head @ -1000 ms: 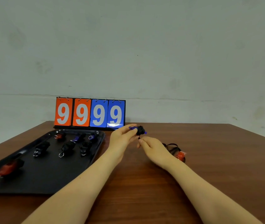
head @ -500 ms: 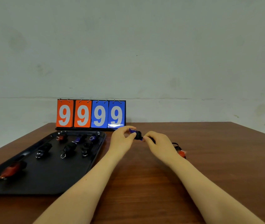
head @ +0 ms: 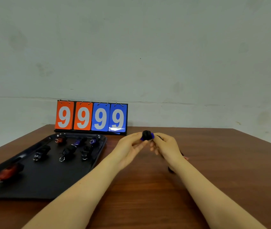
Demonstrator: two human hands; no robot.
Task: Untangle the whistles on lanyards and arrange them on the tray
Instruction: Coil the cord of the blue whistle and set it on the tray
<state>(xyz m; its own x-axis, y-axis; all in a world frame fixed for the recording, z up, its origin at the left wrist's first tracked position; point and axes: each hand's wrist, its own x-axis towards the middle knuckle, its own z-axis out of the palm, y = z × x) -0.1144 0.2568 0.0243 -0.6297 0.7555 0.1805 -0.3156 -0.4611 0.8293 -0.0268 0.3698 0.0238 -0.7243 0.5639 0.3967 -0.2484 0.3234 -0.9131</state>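
Two bare forearms reach out over the brown desk and meet a little past its middle. The left hand and the right hand are drawn close together, fingertips of both pinching one small bundle held up off the desk: a blue whistle wound in its black lanyard. The left hand's fingers curl up from below, the right hand's close in from the side.

Just behind the right wrist, a bit of red whistle and black cord lies on the desk, mostly hidden by the arm.

To the left sits a black tray, its near end touching the desk's front left. On it, nearest, a red whistle lies by itself at the left edge. Further back are three black bundles with metal rings in a row, and behind those another row, one red and two blue, each apart from the next.

Past the tray, at the desk's back edge, stands a flip scoreboard reading 9 9 on orange and 9 9 on blue, against a pale wall.
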